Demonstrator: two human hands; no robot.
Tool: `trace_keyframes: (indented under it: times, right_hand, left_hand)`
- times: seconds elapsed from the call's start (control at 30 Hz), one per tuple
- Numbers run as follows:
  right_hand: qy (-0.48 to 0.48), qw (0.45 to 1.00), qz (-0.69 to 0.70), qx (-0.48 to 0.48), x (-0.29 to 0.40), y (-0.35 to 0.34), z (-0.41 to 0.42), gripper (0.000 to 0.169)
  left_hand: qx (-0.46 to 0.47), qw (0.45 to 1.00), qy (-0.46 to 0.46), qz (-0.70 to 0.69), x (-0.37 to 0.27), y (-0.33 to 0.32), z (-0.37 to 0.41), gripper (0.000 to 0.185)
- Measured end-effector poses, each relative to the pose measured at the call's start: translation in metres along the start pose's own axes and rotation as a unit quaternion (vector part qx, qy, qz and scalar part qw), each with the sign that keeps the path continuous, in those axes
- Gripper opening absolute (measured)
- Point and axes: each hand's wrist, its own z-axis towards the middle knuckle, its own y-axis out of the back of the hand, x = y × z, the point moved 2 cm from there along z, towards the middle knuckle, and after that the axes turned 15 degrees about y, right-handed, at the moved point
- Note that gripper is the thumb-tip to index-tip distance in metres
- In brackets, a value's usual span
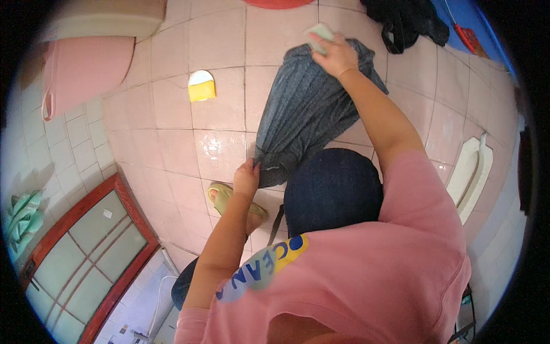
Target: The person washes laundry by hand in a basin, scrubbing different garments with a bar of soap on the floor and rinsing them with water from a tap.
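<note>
A wrinkled dark grey garment (303, 103) lies stretched over the pink floor tiles before me, its near end beside my knee. My left hand (248, 177) pinches the garment's near left edge with the fingers. At the far end my right hand (337, 53) grips a pale, blurred block (320, 38), perhaps soap or a brush, over the cloth. Left of the garment, a small white dish (201, 77) sits on the floor with a yellow piece (202, 91) on it, perhaps a sponge or a wrapper.
Black cloth (406, 23) lies at the upper right beside a blue container (462, 21). Part of a red basin (279, 3) shows at the top edge. A pink ribbed basin (88, 71) is at the upper left, and a white floor fixture (470, 176) is on the right.
</note>
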Motion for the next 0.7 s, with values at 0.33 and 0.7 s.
trace_keyframes:
  times: [0.33,0.7]
  right_hand:
    - [0.324,0.906,0.153,0.226,0.168,-0.036,-0.096,0.054]
    - [0.121,0.979,0.164,0.022,0.111,-0.001,-0.038,0.05]
  left_hand:
    - [-0.011,0.999,-0.028,0.038,0.005,-0.008,0.01,0.023]
    - [-0.048,0.997,-0.032,-0.053,-0.012,0.005,0.006,0.022]
